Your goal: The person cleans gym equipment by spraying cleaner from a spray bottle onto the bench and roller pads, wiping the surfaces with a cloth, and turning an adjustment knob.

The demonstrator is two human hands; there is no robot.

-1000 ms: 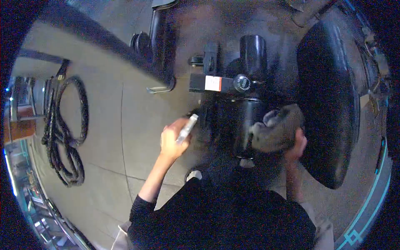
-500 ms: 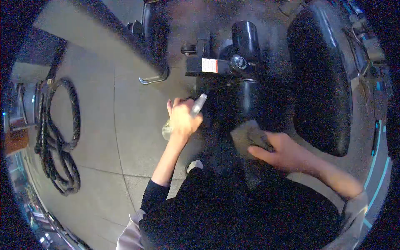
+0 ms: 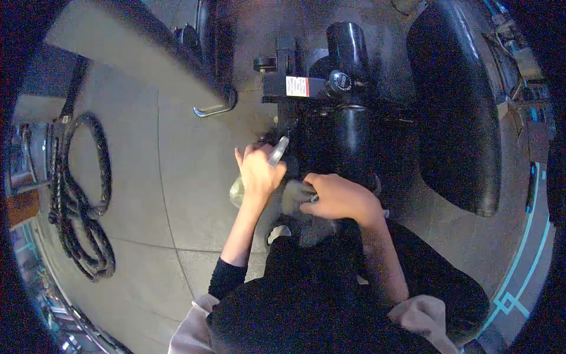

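Observation:
My left hand [image 3: 259, 172] is wrapped round a spray bottle [image 3: 236, 193]. The bottle's pale trigger head sticks up past my thumb, and its clear body shows below my wrist side. Close by on the right, my right hand [image 3: 349, 199] is closed on a grey cloth [image 3: 293, 198], which hangs down and is partly blurred. Both hands are over the lower part of a black exercise machine frame [image 3: 287, 110]. Just beyond them, the frame carries a white label [image 3: 297, 87] and a round black knob [image 3: 339, 82].
To the right stands a long black pad [image 3: 457, 112]. A slanted grey beam [image 3: 132, 56] crosses the upper left, near a bent chrome-like handle end [image 3: 213, 110]. Coiled black rope [image 3: 88, 200] lies on the grey floor [image 3: 132, 194] at left.
My right hand has moved left with the cloth, from beside the frame to close against my left hand. My left hand with the spray bottle has barely shifted.

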